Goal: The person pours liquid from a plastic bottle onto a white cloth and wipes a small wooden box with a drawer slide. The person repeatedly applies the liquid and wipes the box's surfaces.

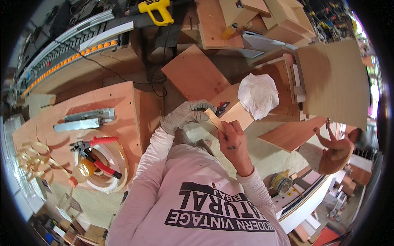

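Pale wooden strip, frame centre: sloped down rightward; right hand pinched lower end, gloved left hand gripped upper.

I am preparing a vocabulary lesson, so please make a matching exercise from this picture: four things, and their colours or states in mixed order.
Things:
1. Left hand
2. Pistol-shaped tool
3. Pliers
4. Right hand

Colours or states:
A. with red handles
B. bare, touching a thin pale strip
C. yellow
D. in a grey glove

Right pairs: 1-D, 2-C, 3-A, 4-B
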Action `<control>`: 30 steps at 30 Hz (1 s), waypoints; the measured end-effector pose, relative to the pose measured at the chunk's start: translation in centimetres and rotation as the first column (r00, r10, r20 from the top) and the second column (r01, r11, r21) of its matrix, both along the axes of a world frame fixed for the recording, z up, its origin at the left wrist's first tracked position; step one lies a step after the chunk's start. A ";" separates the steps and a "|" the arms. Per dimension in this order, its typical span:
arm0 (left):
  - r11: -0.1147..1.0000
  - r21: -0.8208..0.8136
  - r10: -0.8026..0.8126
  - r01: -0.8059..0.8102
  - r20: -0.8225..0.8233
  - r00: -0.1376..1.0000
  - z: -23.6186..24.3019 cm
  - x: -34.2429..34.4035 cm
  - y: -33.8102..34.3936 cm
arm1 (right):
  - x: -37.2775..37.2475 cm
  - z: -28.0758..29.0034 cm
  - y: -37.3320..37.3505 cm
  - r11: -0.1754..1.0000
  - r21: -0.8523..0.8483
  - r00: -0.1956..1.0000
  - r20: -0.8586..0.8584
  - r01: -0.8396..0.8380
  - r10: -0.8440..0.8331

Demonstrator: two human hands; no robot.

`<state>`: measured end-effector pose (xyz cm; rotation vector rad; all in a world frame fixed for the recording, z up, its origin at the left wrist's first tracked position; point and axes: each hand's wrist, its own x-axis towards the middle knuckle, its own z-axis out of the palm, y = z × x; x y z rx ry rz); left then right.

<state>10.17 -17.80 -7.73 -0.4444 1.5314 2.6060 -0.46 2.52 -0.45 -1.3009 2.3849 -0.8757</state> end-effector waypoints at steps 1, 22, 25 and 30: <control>0.999 0.028 0.021 -0.020 -0.032 0.999 -0.8 -0.1 0.2 | -0.3 -0.2 0.1 1.000 -0.008 0.999 0.036 0.007 -0.007; 0.990 0.126 0.071 -0.063 -0.062 0.996 -2.6 -0.5 1.2 | -0.6 0.3 0.3 0.997 0.042 0.998 0.003 -0.060 0.060; 0.993 0.100 0.073 -0.068 -0.046 0.996 -2.3 -0.6 1.3 | -0.5 1.0 1.1 0.995 0.070 0.997 -0.025 -0.065 0.067; 0.995 0.054 0.085 -0.081 -0.093 0.992 -2.5 -0.9 1.2 | -1.9 3.5 4.8 0.987 0.132 0.990 0.117 -0.091 0.076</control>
